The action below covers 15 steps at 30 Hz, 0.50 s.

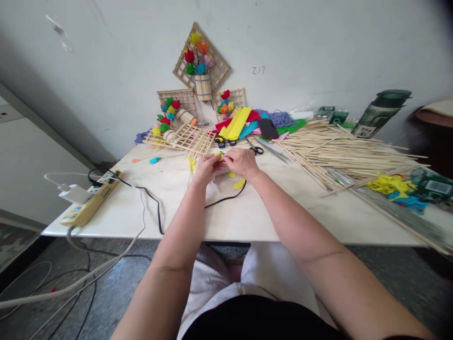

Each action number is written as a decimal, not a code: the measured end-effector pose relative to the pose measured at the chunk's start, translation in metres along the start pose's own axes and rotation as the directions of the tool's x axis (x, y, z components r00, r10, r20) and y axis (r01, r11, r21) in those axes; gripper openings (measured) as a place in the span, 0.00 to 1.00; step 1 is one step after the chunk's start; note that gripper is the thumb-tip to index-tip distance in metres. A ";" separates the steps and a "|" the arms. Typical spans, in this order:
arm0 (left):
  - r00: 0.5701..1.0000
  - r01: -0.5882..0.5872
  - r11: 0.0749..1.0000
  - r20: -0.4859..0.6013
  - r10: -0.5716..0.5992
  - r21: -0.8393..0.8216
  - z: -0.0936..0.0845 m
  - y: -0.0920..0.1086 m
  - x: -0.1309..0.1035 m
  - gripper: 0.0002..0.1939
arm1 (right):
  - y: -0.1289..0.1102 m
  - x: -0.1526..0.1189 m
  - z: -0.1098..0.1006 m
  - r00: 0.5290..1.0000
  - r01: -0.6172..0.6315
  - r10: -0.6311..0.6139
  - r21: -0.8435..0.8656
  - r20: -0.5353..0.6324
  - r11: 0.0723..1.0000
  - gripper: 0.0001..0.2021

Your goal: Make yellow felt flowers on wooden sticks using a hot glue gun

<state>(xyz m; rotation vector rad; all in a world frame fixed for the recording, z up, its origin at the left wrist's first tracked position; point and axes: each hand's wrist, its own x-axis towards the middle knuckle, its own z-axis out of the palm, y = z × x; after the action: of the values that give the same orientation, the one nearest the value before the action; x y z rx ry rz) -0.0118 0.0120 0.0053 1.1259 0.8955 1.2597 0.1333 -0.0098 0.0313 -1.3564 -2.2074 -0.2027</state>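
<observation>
Over the middle of the table my two hands meet, fingertips almost touching. My left hand [208, 166] is closed in a pinch on a small yellow petal [220, 156], with a speck of green by it. My right hand [243, 163] is closed against the same spot; what its fingertips grip is too small to make out. Loose yellow petals [239, 184] lie under the right wrist, and more yellow pieces [191, 163] are left of the left hand. Black-handled scissors [257, 150] rest just beyond the right hand.
Wooden lattices with colourful flowers [203, 61] stand against the wall. Folded coloured sheets [235, 123], a phone [268, 128] and a heap of thin sticks [329, 148] lie behind and right. A dark bottle [380, 113] stands far right. At left, a power strip [90, 200] trails cables.
</observation>
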 end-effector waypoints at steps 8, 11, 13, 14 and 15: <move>0.999 -0.043 0.997 0.029 0.041 0.061 -0.001 -0.004 0.001 0.12 | 0.063 0.002 -0.003 0.799 -0.592 0.591 0.019 -0.109 0.805 0.18; 0.997 -0.070 0.994 0.048 0.067 0.080 -0.001 -0.008 0.003 0.13 | 0.100 -0.009 0.010 0.634 -0.771 0.765 -0.014 -0.110 0.637 0.18; 0.996 -0.080 0.992 0.054 0.075 0.096 -0.001 -0.009 0.003 0.14 | 0.118 -0.017 0.018 0.533 -0.846 0.840 -0.054 -0.098 0.530 0.18; 0.996 -0.082 0.991 0.054 0.077 0.104 -0.001 -0.009 0.003 0.15 | 0.124 -0.021 0.022 0.493 -0.870 0.865 -0.072 -0.095 0.488 0.19; 0.996 -0.083 0.990 0.053 0.077 0.110 -0.001 -0.009 0.003 0.15 | 0.128 -0.023 0.025 0.463 -0.886 0.881 -0.087 -0.095 0.456 0.19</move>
<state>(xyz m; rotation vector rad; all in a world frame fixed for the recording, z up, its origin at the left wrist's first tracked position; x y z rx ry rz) -0.0099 0.0149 -0.0031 1.2871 0.9012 1.2542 0.2431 0.0440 -0.0211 -2.3616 -1.1656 0.0410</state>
